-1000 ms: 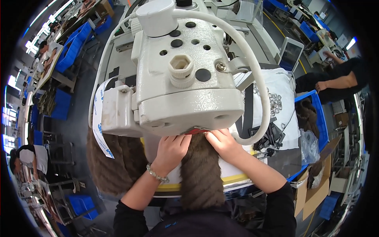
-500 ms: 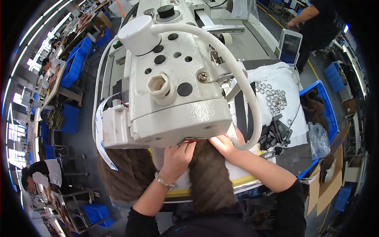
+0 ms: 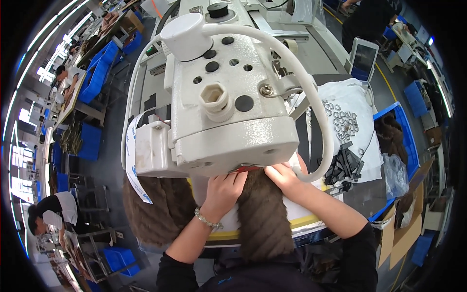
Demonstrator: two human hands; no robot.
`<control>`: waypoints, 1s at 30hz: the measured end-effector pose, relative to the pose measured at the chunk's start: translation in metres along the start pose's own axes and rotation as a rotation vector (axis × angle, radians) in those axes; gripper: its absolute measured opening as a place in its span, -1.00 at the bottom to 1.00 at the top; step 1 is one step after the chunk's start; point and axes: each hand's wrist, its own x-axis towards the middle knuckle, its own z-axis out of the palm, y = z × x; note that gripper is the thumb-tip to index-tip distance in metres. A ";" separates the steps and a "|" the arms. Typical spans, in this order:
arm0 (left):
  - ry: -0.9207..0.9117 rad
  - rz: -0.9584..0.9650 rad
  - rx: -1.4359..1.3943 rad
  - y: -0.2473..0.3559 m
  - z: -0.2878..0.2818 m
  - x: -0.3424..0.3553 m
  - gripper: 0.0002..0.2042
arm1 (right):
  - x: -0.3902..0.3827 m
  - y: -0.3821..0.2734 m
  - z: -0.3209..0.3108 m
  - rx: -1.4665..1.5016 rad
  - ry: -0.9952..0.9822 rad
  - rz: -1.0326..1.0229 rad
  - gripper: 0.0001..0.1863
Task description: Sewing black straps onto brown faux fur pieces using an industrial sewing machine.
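Observation:
A strip of brown fur [image 3: 265,221] runs from under the white head of a sewing machine [image 3: 233,138] down towards my lap. My left hand [image 3: 223,194], with a beaded bracelet at the wrist, grips the strip's left edge just below the machine head. Opposite it, my right hand [image 3: 287,182] holds the right edge. Fingers on both hands look closed against the fur, but their tips are partly hidden by the machine. Something red [image 3: 248,168] shows at the lower edge of the machine head. Another brown fur piece [image 3: 158,209] lies left of my left arm.
At right, metal rings [image 3: 343,119] and short black straps [image 3: 344,165] lie on a white cloth [image 3: 367,131]. Beyond them stand a small screen [image 3: 363,58], a blue crate [image 3: 411,141] with fur, and a cardboard box [image 3: 406,228]. Other people work at tables on the left.
The whole view has shifted slightly, so the machine sits further right in the picture. My hands keep nearly the same hold on the fur. A person at upper right has moved further away.

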 end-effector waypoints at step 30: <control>0.033 0.238 0.065 0.006 -0.025 -0.016 -0.94 | -0.007 -0.017 -0.026 -0.149 -0.064 -0.304 -0.89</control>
